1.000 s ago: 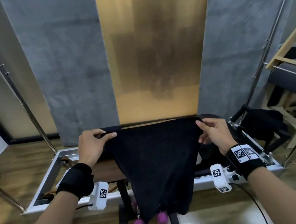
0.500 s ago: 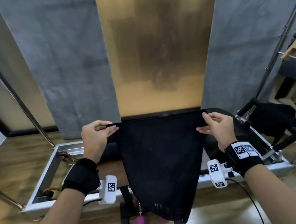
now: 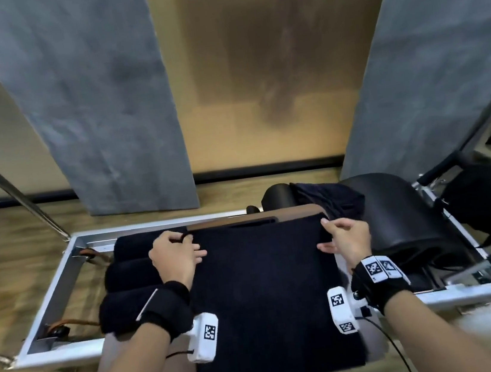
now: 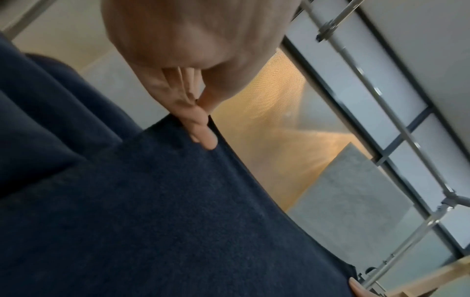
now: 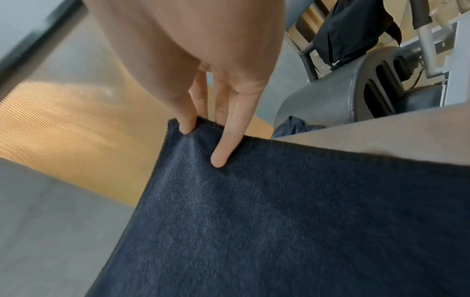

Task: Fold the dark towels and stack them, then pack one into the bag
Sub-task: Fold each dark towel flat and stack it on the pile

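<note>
A dark navy towel [image 3: 266, 283] lies spread over the small wooden table [image 3: 300, 209], its near end hanging off the front edge. My left hand [image 3: 178, 254] pinches the towel's far left corner [image 4: 201, 128]. My right hand [image 3: 341, 235] pinches the far right corner [image 5: 188, 128], thumb on top and fingers under the edge. Several rolled or folded dark towels [image 3: 132, 282] are lined up left of the spread one. More dark cloth [image 3: 330, 202] is heaped behind the table at the right. A black bag [image 3: 489, 200] hangs at the far right.
The table stands across a metal-framed exercise machine [image 3: 52, 292] with a black padded arc [image 3: 398, 218] on its right side. Slanted steel poles [image 3: 10, 188] rise at both sides. Grey and gold wall panels [image 3: 107, 94] stand behind.
Both hands have lowered the towel from hanging in the air to lying flat over the table, still holding its top corners. The camera has tipped downward.
</note>
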